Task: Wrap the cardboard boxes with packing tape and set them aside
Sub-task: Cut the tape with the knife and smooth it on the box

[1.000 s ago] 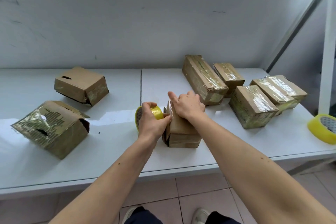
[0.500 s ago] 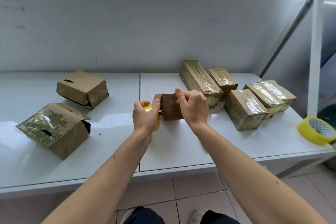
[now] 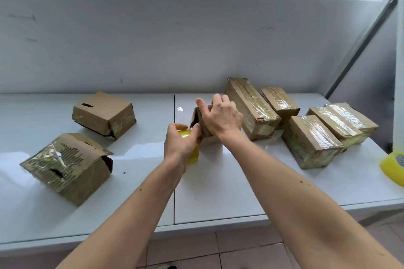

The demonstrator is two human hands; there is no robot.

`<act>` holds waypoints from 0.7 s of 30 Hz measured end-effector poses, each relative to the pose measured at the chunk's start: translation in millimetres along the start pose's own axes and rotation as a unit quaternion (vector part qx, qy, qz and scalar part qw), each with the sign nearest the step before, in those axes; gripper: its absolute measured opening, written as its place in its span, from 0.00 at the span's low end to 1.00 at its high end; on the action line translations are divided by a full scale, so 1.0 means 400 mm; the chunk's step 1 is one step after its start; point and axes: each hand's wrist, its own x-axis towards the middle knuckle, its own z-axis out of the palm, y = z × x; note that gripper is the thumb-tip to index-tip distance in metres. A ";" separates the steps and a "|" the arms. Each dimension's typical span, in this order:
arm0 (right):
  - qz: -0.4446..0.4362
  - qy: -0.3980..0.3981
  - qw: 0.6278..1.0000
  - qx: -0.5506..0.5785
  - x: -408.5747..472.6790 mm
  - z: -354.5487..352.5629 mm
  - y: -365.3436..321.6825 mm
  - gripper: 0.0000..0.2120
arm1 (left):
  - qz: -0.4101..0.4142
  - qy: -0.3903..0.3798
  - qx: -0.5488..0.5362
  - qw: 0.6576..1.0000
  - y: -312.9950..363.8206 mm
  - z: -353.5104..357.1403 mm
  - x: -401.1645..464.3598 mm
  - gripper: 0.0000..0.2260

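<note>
Box (image 3: 197, 119) inside right grip (image 3: 220, 119)

We see only slivers of small box (image 3: 197, 119): right hand (image 3: 220, 119) covers most of it. Tape roll (image 3: 192, 148) mostly hidden behind left hand (image 3: 180, 145); we cannot tell whether tape touches box. Second tape roll (image 3: 392, 166) cut by right edge. Our shoes at bottom edge barely show. Print on wrapped boxes (image 3: 310, 140) too blurred to read.
</note>
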 end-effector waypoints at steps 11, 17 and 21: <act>0.043 -0.089 0.992 -0.082 0.012 -0.007 -0.009 0.35 | -0.006 -0.028 0.010 1.000 0.005 -0.010 0.018 0.31; 0.058 -0.074 0.992 -0.081 -0.013 -0.009 -0.010 0.40 | -0.013 -0.031 0.027 0.999 0.021 -0.016 -0.001 0.30; 0.045 -0.038 0.998 -0.032 -0.048 -0.026 0.002 0.36 | -0.021 -0.052 0.010 0.998 0.025 -0.028 -0.033 0.26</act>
